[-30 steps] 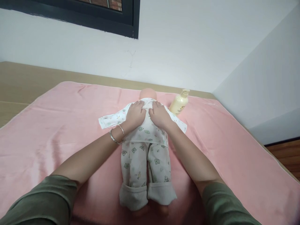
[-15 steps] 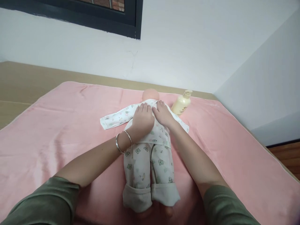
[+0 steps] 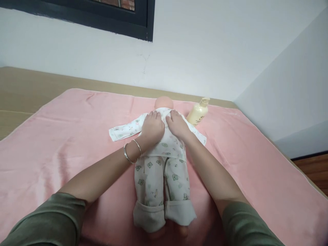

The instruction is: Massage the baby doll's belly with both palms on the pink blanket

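A baby doll [image 3: 164,102] lies with its head toward the wall and its feet toward me. It wears a white printed top [image 3: 167,145] and matching printed trousers [image 3: 153,177] with turned-up cuffs. My left hand [image 3: 153,128] rests flat on the left side of the top near the shoulder, fingers stretched toward the head. On the right side of the chest lies my right hand [image 3: 178,125], also flat with fingers extended. Both palms touch the cloth and hold nothing. Two silver bangles [image 3: 132,152] circle my left wrist. The doll's feet are partly in shadow below the cuffs.
A pink sheet [image 3: 64,136] covers the wooden surface [image 3: 28,85] under the doll. To the right of the doll's head stands a cream pump bottle [image 3: 198,112], near the sleeve. Behind is a white wall [image 3: 194,51] with a dark window frame [image 3: 123,24].
My left hand has slid slightly outward to the left over the top, away from my right hand. My right hand stays nearly in place. The doll and bottle look unmoved.
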### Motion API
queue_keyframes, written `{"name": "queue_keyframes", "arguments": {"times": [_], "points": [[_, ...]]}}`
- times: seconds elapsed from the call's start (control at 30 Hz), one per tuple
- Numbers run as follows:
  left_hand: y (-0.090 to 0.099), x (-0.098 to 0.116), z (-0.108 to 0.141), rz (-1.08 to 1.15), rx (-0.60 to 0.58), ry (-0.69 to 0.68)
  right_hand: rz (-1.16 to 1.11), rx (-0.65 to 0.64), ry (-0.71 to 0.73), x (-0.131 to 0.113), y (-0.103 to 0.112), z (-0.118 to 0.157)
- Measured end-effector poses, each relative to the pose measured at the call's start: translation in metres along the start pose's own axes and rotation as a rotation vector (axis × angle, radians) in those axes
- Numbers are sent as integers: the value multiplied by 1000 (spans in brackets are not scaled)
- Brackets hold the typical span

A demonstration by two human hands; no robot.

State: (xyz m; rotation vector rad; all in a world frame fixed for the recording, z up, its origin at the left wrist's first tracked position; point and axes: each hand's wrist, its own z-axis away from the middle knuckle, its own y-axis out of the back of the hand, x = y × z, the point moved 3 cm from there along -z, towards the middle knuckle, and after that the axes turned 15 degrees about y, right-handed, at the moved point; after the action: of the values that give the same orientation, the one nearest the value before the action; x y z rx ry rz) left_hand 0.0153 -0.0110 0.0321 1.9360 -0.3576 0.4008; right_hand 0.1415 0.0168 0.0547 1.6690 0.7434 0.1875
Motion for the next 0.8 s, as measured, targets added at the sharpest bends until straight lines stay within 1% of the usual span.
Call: {"name": "queue_keyframes", "arguments": {"times": [0.07,0.13,0.23,0.3,0.37,0.4,0.47,0.53,0.6,0.67,0.73,0.8], "points": [[-1,6,7,6,13,-39,-29,1,-37,13,3,-6],[0,7,6,28,-8,-44,5,-15,-36,12,4,-7],[3,-2,-9,103,-98,5,129,-39,-39,-8,0,4],[2,-10,-19,176,-144,33,192,-48,-1,-26,-4,13],[-1,-17,-25,235,-138,51,225,-40,53,-38,-8,20],[-4,-19,-26,253,-118,59,223,-39,77,-40,-8,21],[-9,-22,-25,268,-69,84,170,-56,92,-33,-6,17],[-14,-23,-22,272,-33,102,73,-77,76,-16,-3,9],[-15,-22,-20,271,-17,99,-4,-56,62,2,-1,0],[-15,-21,-18,269,-11,85,-30,-13,43,13,-1,-5],[-14,-21,-18,273,-10,82,-24,17,23,17,-5,-6],[-14,-22,-18,280,-10,87,-12,32,14,16,-8,-4]]}}
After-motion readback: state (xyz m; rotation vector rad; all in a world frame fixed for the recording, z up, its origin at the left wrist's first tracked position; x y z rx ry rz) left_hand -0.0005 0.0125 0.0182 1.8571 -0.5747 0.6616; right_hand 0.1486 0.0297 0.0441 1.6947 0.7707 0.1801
